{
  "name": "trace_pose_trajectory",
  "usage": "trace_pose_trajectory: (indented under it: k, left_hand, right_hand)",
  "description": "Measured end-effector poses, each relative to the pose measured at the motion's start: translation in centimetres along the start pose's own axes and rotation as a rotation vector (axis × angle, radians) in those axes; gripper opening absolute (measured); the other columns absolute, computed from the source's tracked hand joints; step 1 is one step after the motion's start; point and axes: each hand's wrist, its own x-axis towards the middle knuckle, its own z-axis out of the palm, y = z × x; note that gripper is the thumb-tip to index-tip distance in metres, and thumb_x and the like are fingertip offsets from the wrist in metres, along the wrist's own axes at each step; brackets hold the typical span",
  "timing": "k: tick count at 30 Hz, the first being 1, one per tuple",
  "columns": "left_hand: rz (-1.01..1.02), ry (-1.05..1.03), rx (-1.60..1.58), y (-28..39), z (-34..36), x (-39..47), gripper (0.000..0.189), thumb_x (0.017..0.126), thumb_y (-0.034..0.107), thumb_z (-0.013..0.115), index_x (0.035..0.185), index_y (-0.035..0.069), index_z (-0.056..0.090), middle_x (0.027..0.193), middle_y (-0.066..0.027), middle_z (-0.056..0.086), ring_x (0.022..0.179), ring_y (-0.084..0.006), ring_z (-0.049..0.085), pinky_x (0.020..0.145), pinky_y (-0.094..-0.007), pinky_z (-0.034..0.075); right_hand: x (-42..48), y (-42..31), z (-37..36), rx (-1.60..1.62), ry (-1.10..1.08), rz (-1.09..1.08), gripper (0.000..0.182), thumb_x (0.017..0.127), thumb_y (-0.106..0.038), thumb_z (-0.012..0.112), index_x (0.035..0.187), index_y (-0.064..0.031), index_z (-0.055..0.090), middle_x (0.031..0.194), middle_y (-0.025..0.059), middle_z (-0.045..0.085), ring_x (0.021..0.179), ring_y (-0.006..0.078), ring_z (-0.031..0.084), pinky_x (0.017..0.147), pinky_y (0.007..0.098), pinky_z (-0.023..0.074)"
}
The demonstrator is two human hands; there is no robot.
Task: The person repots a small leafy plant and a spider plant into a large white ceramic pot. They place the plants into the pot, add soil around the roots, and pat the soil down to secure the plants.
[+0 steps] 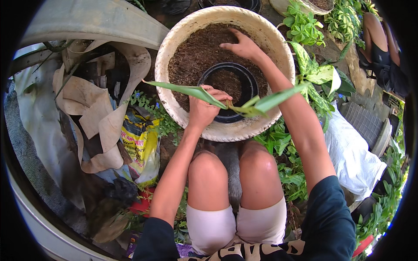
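Observation:
A large round whitish basin (166,36) stands before my knees, holding loose brown potting mix (196,47). Inside it sits a round black plastic plant pot (204,75), partly filled with the same brown mix. My left hand (206,106) is over the near left side of that pot, gripping a young plant at its base. The plant's long green leaves (276,98) spread to both sides; its roots are hidden. At the far right part of the basin, my right hand (244,45) is at the mix, its fingers spread and nothing visible in them.
Left of the basin lie a curled beige strip (109,137) and a yellow printed sack (140,143). Leafy plants (303,29) and a white sack (346,150) line the right side. Another person's leg (374,36) shows at the upper right.

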Motion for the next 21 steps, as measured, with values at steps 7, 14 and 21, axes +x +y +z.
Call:
trace_pose_trajectory:
  k: [7, 14, 21]
  left_hand:
    - [-0.034, 0.007, 0.040, -0.8, 0.2, -0.9, 0.014, 0.074, 0.019, 0.074, 0.087, 0.024, 0.076, 0.091, 0.0071, 0.071, 0.093, -0.0150, 0.055, 0.091, -0.0380, 0.029]
    - [-0.054, 0.047, 0.053, -1.0, 0.3, -0.8, 0.017, 0.068, 0.006, 0.073, 0.084, 0.012, 0.074, 0.092, -0.0009, 0.070, 0.098, -0.0205, 0.057, 0.093, -0.0394, 0.032]
    - [-0.025, 0.086, -0.020, -1.6, 0.5, -1.1, 0.011, 0.068, 0.007, 0.073, 0.079, 0.009, 0.073, 0.088, -0.0037, 0.070, 0.101, -0.0221, 0.057, 0.095, -0.0410, 0.031]
  right_hand:
    - [-0.2, -11.3, 7.2, -0.484, -0.380, 0.052, 0.102, 0.063, -0.068, 0.073, 0.146, -0.0260, 0.031, 0.143, 0.0362, 0.025, 0.124, 0.0547, 0.040, 0.101, 0.0502, 0.0426]
    - [0.4, -14.2, 9.3, -0.745, -0.598, 0.140, 0.110, 0.056, -0.060, 0.083, 0.144, -0.0178, 0.033, 0.149, 0.0320, 0.019, 0.124, 0.0547, 0.041, 0.090, 0.0617, 0.0472]
    - [0.9, -12.3, 13.3, -0.793, -0.535, 0.054, 0.077, 0.066, -0.026, 0.085, 0.130, 0.0003, 0.053, 0.146, 0.0311, 0.030, 0.115, 0.0584, 0.047, 0.075, 0.0624, 0.0530]
